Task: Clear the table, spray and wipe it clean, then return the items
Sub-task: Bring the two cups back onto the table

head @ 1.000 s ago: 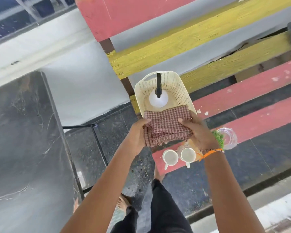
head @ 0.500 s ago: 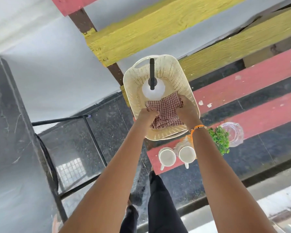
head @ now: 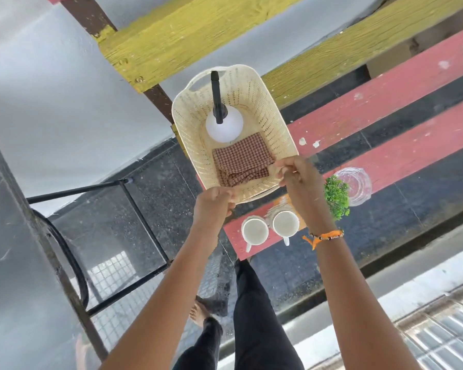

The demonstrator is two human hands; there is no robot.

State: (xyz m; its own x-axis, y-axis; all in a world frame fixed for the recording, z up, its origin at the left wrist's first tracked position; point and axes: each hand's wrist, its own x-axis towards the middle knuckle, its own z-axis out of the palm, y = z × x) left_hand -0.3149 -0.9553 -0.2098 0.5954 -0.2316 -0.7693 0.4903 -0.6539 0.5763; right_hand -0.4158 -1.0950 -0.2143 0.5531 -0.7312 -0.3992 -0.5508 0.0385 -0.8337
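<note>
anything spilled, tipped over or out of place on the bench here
Nothing spilled or tipped. The checked cloth lies folded in the basket beside the upright spray bottle; the two cups stand upright. Only the bench shows chipped paint.

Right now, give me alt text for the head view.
Two bare hands, left hand and right hand, hold the near rim of a cream basket containing a folded checked cloth and a white spray bottle, above a red bench with two white cups.
</note>
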